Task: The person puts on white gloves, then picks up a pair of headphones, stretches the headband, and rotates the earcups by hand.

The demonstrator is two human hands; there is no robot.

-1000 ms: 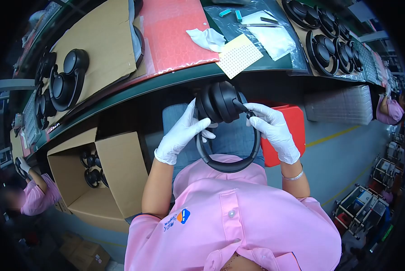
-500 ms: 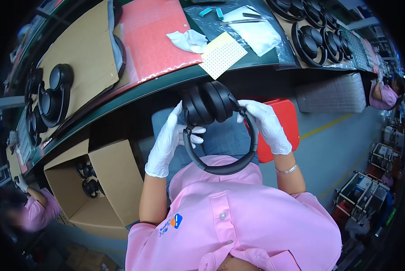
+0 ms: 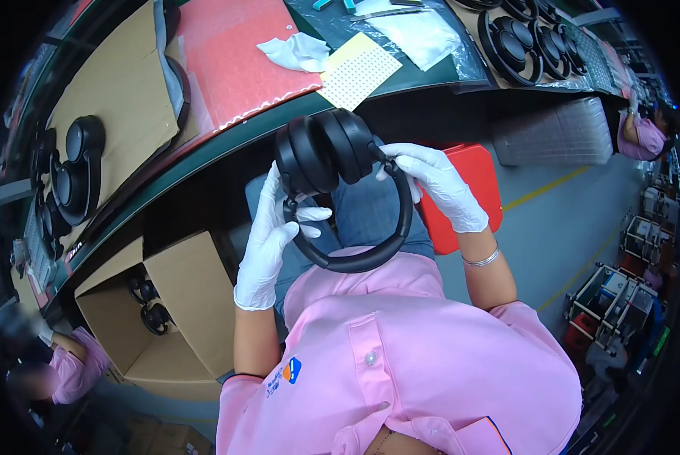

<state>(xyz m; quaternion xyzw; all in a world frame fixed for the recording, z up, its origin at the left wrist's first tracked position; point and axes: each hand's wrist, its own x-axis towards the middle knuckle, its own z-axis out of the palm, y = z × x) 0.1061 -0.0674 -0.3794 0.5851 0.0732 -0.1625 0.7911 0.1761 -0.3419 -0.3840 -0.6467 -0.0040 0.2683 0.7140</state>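
A pair of black over-ear headphones (image 3: 366, 258) is held above my lap, the ear cups toward the workbench and the headband curving toward my chest. My left hand (image 3: 271, 235), in a white glove, grips it at the left ear cup and the headband's end, with some fingers inside the loop. On the other side my right hand (image 3: 431, 182), also gloved, has its fingers closed around the joint between headband and right cup. Parts of both hands' fingertips are hidden behind the headphones.
The green workbench (image 3: 241, 135) carries a red sheet (image 3: 241, 68), a yellow sticker sheet (image 3: 361, 70), a white cloth (image 3: 294, 53) and more headphones (image 3: 510, 45). An open carton (image 3: 192, 280) with headphones stands at left. A red stool (image 3: 472, 189) is at right. People sit at both sides.
Both hands and the headphones have shifted slightly left and toward the bench, and the ear cups have turned a little. The whole view has moved slightly too. The grip stays on the headphones.
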